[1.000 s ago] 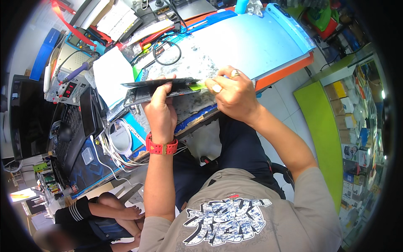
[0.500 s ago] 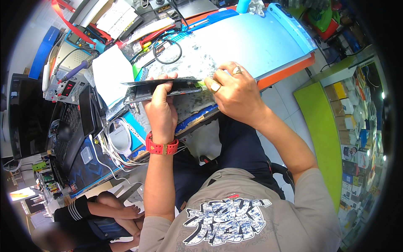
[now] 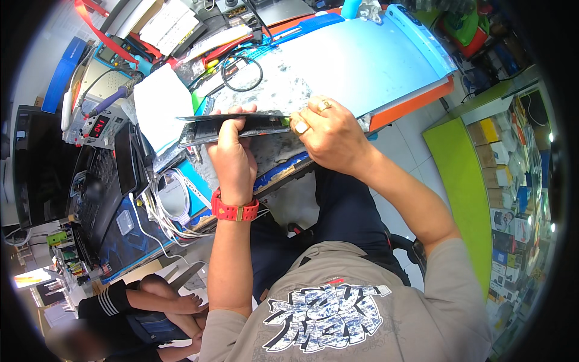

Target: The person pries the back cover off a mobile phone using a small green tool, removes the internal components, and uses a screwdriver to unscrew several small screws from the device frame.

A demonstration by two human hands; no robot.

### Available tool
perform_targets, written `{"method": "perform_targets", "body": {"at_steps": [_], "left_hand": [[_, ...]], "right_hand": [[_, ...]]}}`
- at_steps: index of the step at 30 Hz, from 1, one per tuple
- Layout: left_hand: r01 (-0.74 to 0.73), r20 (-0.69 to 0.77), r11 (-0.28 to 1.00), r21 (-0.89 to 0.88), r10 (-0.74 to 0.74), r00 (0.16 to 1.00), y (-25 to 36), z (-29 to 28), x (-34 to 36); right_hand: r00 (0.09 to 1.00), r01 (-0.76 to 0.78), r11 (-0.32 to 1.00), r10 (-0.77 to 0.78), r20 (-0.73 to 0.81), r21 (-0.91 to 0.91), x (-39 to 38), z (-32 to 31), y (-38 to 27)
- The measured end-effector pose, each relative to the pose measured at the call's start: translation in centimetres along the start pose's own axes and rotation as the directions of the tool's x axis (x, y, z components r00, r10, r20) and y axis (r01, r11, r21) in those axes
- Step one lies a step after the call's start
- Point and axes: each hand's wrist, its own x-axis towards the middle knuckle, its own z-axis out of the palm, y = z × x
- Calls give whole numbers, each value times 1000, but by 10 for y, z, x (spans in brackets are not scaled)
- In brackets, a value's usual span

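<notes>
a person's left hand (image 3: 234,163) grips a flat black device (image 3: 262,125) over a cluttered, speckled surface (image 3: 283,69), thumb set between its two parted layers, fingers behind. at the device's right end, the right hand (image 3: 329,130) has its fingers bunched together, pinching a lime-green piece (image 3: 286,121) that they mostly hide. left of the device lies white paper (image 3: 160,108) and, farther left, a purple-handled soldering iron (image 3: 111,102) beside a box with a red-lit display (image 3: 99,125). a black cable (image 3: 241,92) loops just beyond the device; a pale blue mat (image 3: 362,66) spreads beyond it to the right. below the device are a red watch (image 3: 238,211) on the left wrist and, to its lower left, tangled white cables (image 3: 158,202). compared with half a second earlier, the right hand has closed in on the device and less green shows, while the device has barely shifted. glowing digits fill the display, and bold patterned lettering spans the wearer's shirt (image 3: 325,314), well below the device.
</notes>
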Motion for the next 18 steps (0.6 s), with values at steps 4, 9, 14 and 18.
{"method": "perform_targets", "body": {"at_steps": [4, 9, 14, 18], "left_hand": [[-24, 35, 997, 73, 22, 999, -4, -8, 7], [-7, -1, 999, 31, 7, 1000, -3, -6, 6], [-13, 1, 1000, -13, 13, 1000, -4, -5, 3], [-38, 29, 998, 48, 37, 999, -4, -8, 4]], "right_hand": [[1000, -6, 1000, 6, 18, 17, 1, 2, 4], [998, -37, 999, 37, 47, 12, -5, -6, 3], [989, -145, 989, 146, -12, 41, -7, -18, -9], [986, -135, 989, 140, -95, 60, -9, -20, -13]]}}
